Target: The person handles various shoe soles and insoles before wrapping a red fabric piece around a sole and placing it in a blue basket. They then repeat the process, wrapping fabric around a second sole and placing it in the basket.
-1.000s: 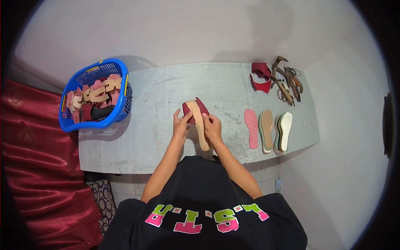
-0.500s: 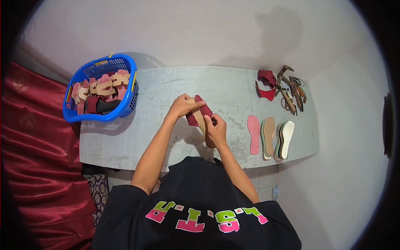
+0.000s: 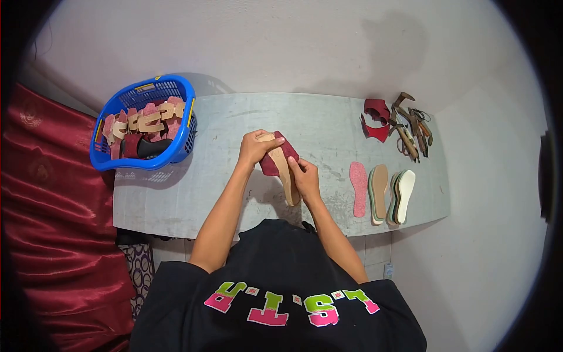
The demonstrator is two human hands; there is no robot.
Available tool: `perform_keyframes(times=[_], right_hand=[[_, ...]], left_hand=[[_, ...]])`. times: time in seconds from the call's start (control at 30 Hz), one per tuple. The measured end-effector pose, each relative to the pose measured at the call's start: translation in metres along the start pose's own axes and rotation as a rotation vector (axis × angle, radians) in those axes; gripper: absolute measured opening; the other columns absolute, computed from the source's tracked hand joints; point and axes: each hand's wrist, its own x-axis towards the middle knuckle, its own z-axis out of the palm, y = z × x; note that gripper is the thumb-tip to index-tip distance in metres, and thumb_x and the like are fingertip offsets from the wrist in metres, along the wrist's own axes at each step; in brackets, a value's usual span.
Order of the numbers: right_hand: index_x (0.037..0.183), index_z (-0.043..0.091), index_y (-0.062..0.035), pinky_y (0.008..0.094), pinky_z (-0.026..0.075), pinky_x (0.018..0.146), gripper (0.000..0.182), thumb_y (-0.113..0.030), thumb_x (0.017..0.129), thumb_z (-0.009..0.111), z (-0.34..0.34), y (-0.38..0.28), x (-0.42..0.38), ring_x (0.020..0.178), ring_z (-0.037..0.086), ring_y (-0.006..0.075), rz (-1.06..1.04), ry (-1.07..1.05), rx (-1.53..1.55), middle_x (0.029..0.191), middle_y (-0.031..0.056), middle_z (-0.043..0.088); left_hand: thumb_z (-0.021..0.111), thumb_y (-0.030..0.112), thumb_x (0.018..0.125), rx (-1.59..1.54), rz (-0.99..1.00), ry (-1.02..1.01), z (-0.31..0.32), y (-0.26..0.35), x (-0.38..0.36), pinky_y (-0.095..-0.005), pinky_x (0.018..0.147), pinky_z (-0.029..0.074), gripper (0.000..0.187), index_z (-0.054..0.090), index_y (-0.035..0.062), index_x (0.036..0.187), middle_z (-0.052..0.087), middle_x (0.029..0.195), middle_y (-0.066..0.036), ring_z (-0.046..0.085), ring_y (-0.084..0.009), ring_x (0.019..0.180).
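Between my hands, above the table, is a tan shoe sole [image 3: 282, 168] with dark red upper pieces [image 3: 287, 148] folded along its sides near the toe end. My left hand [image 3: 257, 147] is closed on the toe end, its thumb pressed over the tan surface towards the red piece. My right hand [image 3: 305, 179] grips the side of the sole lower down, with its thumb on the edge of the red material. The heel end points down towards my body. My right fingers partly hide the far side of the sole.
A blue basket [image 3: 173, 157] of pink and tan sandal pieces stands at the left. On the right lie red upper pieces [image 3: 375, 110], a cluster of hand tools [image 3: 412, 132], a pink insole [image 3: 358, 189], tan-topped soles [image 3: 379, 190] and white-topped soles [image 3: 404, 196].
The sole has turned slightly, showing more of its tan surface between the red sides. My right thumb has shifted onto the red edge. My left hand keeps its hold.
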Motion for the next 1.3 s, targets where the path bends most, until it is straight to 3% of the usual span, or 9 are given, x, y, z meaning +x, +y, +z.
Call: perform_keyframes(times=[0.23,0.3,0.43,0.73,0.93,1.03,1.17,1.27,1.3], right_hand=[[0.089,0.076,0.0021,0.0276,0.047,0.061,0.044,-0.04,0.096,0.067,0.004,0.004,-0.003,0.067,0.058,0.0085,0.154,0.017,0.047,0.072,0.0045,0.07],[0.086,0.076,0.0014,0.0296,0.047,0.06,0.042,-0.04,0.094,0.069,0.003,-0.002,-0.005,0.064,0.057,0.0088,-0.023,0.109,-0.173,0.067,0.006,0.068],[0.085,0.076,0.0006,0.0308,0.047,0.059,0.04,-0.038,0.093,0.069,0.01,-0.015,-0.015,0.063,0.057,0.0093,-0.074,0.098,-0.171,0.065,0.0072,0.067],[0.078,0.076,0.0034,0.0284,0.047,0.057,0.051,-0.047,0.087,0.074,0.025,0.01,-0.018,0.061,0.06,0.0107,0.258,0.189,0.048,0.066,0.0063,0.068],[0.075,0.075,0.0029,0.0279,0.046,0.055,0.048,-0.044,0.088,0.076,0.041,-0.021,-0.036,0.06,0.06,0.0091,0.233,0.274,0.13,0.066,0.0042,0.068],[0.08,0.075,0.0033,0.0269,0.047,0.056,0.045,-0.041,0.09,0.075,0.038,-0.012,-0.04,0.061,0.059,0.0082,0.181,0.332,-0.076,0.069,0.0036,0.068],[0.086,0.074,0.0041,0.0274,0.048,0.062,0.042,-0.037,0.092,0.073,0.033,0.007,-0.049,0.068,0.06,0.0079,0.058,0.196,0.006,0.075,0.0034,0.071],[0.092,0.074,0.0032,0.0304,0.048,0.063,0.037,-0.033,0.092,0.072,0.039,-0.011,-0.062,0.07,0.061,0.0098,-0.025,0.238,-0.138,0.075,0.0059,0.072],[0.088,0.073,0.0032,0.033,0.047,0.062,0.035,-0.031,0.091,0.073,0.039,-0.016,-0.061,0.064,0.059,0.0146,-0.094,0.278,-0.247,0.071,0.0079,0.069]], left_hand=[[0.087,0.035,0.074,-0.055,-0.008,-0.034,0.006,-0.011,-0.013,-0.0269,0.06,0.05,0.037,0.072,0.0022,0.078,0.07,0.073,-0.005,0.064,-0.0111,0.064],[0.085,0.039,0.076,-0.026,-0.016,-0.021,0.006,-0.014,-0.011,-0.0273,0.059,0.049,0.039,0.071,0.0019,0.076,0.07,0.071,-0.004,0.063,-0.0111,0.063],[0.079,0.045,0.082,0.064,-0.028,-0.003,0.002,-0.018,-0.005,-0.0293,0.056,0.047,0.046,0.071,0.0015,0.07,0.067,0.063,-0.004,0.06,-0.0118,0.058],[0.079,0.033,0.086,0.149,0.156,0.074,0.008,-0.008,-0.027,-0.0276,0.053,0.045,0.038,0.069,-0.0007,0.071,0.066,0.064,-0.003,0.057,-0.0092,0.057],[0.08,0.035,0.083,-0.016,0.173,0.056,0.003,-0.004,-0.034,-0.0308,0.056,0.048,0.039,0.072,-0.0018,0.073,0.067,0.061,-0.008,0.06,-0.0127,0.056],[0.08,0.034,0.082,-0.036,0.208,0.011,0.001,-0.001,-0.03,-0.0301,0.055,0.047,0.039,0.071,-0.0019,0.072,0.067,0.061,-0.008,0.06,-0.0115,0.056],[0.08,0.034,0.082,0.081,0.286,-0.001,-0.005,0.0,-0.027,-0.0313,0.053,0.046,0.039,0.069,-0.0013,0.069,0.067,0.06,-0.009,0.058,-0.0126,0.052],[0.079,0.034,0.082,0.177,0.254,-0.022,-0.002,-0.009,-0.023,-0.0326,0.059,0.049,0.039,0.068,0.0004,0.067,0.065,0.059,-0.008,0.061,-0.0157,0.059],[0.078,0.036,0.083,0.246,0.384,0.06,0.003,-0.018,-0.021,-0.0342,0.065,0.05,0.036,0.069,0.0011,0.078,0.067,0.069,-0.009,0.063,-0.0185,0.069]])
